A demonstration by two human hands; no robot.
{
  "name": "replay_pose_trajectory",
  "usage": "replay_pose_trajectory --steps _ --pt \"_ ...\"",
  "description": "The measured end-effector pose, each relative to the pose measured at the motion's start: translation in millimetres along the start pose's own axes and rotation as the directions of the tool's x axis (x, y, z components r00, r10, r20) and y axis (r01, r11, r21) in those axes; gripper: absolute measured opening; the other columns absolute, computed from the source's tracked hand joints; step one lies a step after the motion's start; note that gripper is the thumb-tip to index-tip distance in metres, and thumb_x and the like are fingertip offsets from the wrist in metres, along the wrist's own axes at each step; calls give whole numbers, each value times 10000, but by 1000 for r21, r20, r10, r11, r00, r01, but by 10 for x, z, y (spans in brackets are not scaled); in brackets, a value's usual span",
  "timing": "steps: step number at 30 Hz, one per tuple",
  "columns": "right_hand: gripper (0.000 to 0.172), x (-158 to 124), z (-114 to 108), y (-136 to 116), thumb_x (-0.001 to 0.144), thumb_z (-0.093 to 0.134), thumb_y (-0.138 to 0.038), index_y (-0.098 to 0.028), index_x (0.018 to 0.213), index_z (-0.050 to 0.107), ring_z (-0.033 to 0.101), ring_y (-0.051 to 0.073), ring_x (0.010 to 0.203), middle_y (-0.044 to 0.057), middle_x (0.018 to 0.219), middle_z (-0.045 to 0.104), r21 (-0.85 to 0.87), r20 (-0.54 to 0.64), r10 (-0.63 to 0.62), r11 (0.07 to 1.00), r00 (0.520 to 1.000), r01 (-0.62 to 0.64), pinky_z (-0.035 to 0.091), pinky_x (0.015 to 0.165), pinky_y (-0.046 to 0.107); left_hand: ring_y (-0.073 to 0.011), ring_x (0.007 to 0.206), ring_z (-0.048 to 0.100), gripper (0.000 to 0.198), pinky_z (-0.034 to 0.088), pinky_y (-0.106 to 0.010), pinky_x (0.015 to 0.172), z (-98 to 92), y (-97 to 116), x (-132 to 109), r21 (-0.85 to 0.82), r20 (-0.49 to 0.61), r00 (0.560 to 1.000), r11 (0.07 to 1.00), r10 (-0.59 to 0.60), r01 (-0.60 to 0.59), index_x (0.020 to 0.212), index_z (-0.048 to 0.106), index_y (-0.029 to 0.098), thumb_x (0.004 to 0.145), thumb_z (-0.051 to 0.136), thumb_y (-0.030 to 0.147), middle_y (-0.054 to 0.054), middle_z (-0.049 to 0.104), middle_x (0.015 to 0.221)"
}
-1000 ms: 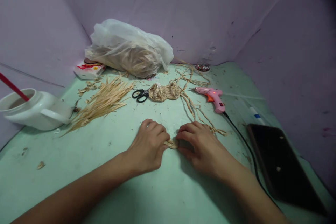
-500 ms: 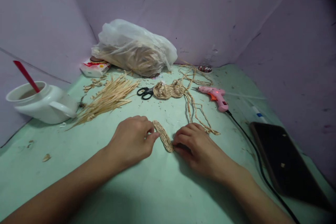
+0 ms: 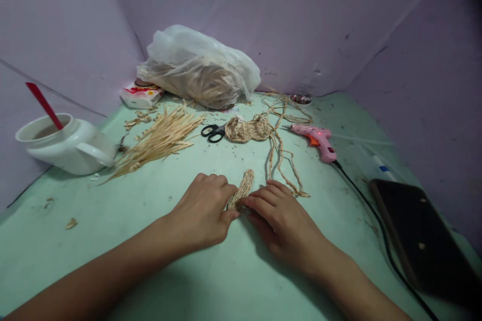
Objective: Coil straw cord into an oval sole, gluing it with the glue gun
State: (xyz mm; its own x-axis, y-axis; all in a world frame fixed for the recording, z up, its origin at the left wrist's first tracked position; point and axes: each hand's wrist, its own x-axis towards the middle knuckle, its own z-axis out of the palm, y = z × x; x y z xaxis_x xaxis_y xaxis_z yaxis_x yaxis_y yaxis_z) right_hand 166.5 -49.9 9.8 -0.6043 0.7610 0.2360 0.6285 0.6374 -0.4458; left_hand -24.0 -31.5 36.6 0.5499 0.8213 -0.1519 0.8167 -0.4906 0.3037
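A pale green table (image 3: 226, 281), smooth and littered with dry flakes, fills a corner between lilac walls (image 3: 301, 20) marked with dark scuffs and creases. On it, at the middle near the person, lies the strip (image 3: 244, 185), narrow, braided and straw-coloured, its rounded far end free. Left of the strip, the left hand (image 3: 207, 208) has its fingers curled together, thumb and forefinger pinching the strip's near part. Right of it, the right hand (image 3: 276, 215) bends its fingers close together, tips touching the near end; whether the thumb presses too, I cannot tell.

Beyond the strip sit a lobed woven piece (image 3: 246, 131) of coiled cord and black-handled scissors (image 3: 214, 135) touching it; loose twisted cords (image 3: 279, 143) trail off to the strip's right. A fan of flat, dry straw (image 3: 161, 135) spreads to its far left. To its right are a pink glue gun (image 3: 318, 140) with an orange trigger, and a flat black phone (image 3: 425, 225).

Farthest beyond the strip, a cloudy plastic bag (image 3: 203, 70) bulges with brownish fibre. A small dish (image 3: 300, 100), far right of it, holds red, white and dark bits. Well to its left, a glossy white pot (image 3: 71, 153) contains a red stick (image 3: 45, 105).
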Motion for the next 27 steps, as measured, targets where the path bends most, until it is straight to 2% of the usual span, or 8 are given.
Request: replay_pose_trajectory --steps 4,7,12,17,23,27 --pt "145 4 -65 96 844 540 -146 -177 903 669 598 210 821 39 828 690 -131 -70 18 991 997 -27 303 984 469 -245 891 557 216 394 -427 827 8 -3 15 -3 13 1000 1000 16 -16 1010 632 171 838 538 261 -75 604 900" --pt "109 4 -101 176 840 579 -166 -184 852 686 612 201 801 19 781 689 -178 -74 33 983 997 -46 304 984 456 -236 874 554 210 389 -425 829 13 -5 21 13 6 999 999 39 -39 995 645 164 843 515 230 -75 599 880" --pt "108 2 -144 287 842 593 -189 -179 871 697 601 228 844 41 840 703 -259 -107 57 962 993 -83 303 966 477 -223 831 538 252 383 -421 811 38 -33 39 80 -49 995 993 91 -87 999 649 158 866 437 186 -81 587 839" --pt "120 -2 -189 367 850 580 -208 -196 847 699 529 280 950 49 901 704 -273 -149 54 958 987 -93 315 905 488 -214 794 522 274 377 -413 802 58 -54 54 136 -94 988 985 121 -107 999 646 150 847 418 133 -81 579 812" --pt "127 -6 -226 403 848 556 -231 -200 830 678 497 253 848 58 797 661 -277 -92 126 950 988 -147 342 831 461 -211 762 491 239 365 -412 819 113 -70 53 183 -130 979 974 155 -130 946 651 137 802 460 127 -80 560 793" --pt "158 -15 -270 462 858 514 -173 -202 817 663 517 251 924 62 896 676 -271 -67 81 958 994 -97 329 887 458 -206 747 481 234 344 -432 871 126 -76 67 227 -147 973 963 181 -145 918 653 134 784 463 108 -80 562 786"
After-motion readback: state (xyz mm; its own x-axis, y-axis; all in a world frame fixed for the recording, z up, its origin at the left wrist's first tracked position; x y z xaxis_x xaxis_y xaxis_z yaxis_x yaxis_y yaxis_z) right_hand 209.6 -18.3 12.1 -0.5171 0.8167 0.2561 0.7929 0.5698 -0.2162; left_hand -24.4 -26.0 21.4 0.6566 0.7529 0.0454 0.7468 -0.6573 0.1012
